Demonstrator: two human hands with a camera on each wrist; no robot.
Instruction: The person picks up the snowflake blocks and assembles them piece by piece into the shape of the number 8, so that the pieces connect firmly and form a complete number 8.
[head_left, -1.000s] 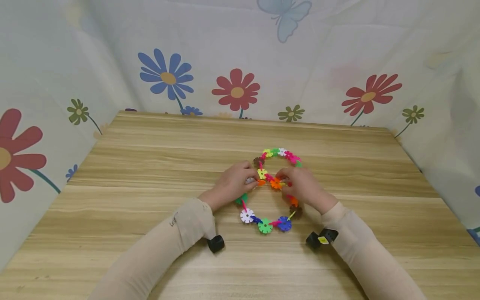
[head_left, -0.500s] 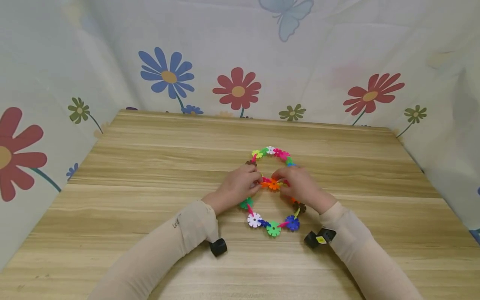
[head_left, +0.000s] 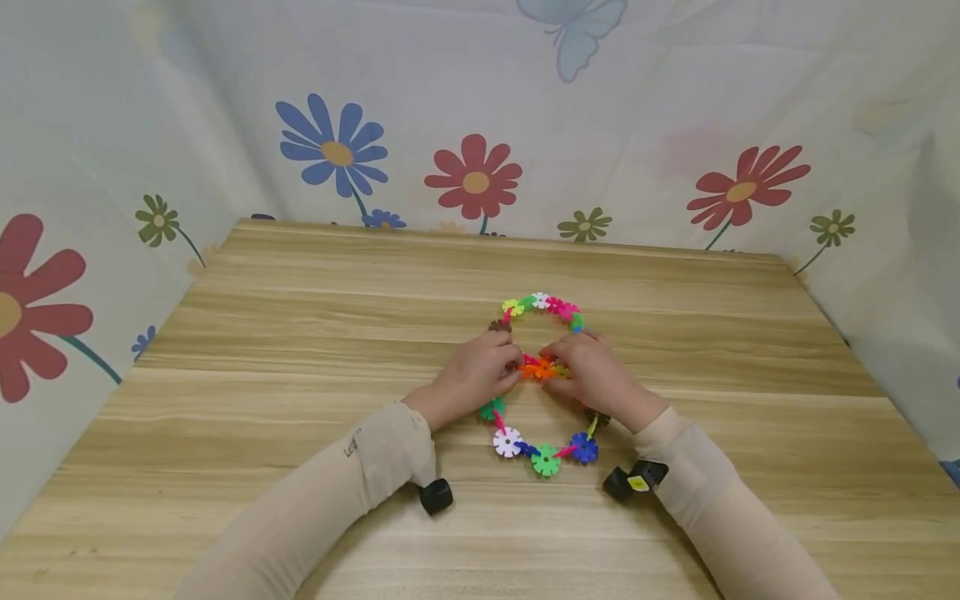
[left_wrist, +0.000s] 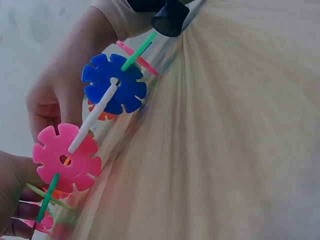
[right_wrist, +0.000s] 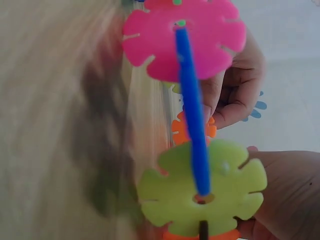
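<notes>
In the head view, interlocking plastic snowflake discs of many colours form a chain [head_left: 546, 460] of two joined rings on the table. My left hand [head_left: 480, 364] pinches the chain at the left of the joint. On the right side, my right hand [head_left: 603, 379] grips the chain beside an orange disc [head_left: 544, 368], fingers bent over it. A pink disc [left_wrist: 82, 160] and a blue disc [left_wrist: 115, 97] stand on edge in the left wrist view. The right wrist view has a yellow-green disc [right_wrist: 230, 172] close up. My fingers hide the gripped discs.
A wood-grain table [head_left: 360, 308] lies beneath both hands. White cloth walls [head_left: 622, 142] printed with flowers enclose its back and sides. Black wrist cameras hang under both sleeves, near the lower ring.
The upper ring has shifted left, and the lower ring slightly right and towards me. My right hand has moved a little left, so both hands are closer around the joint.
</notes>
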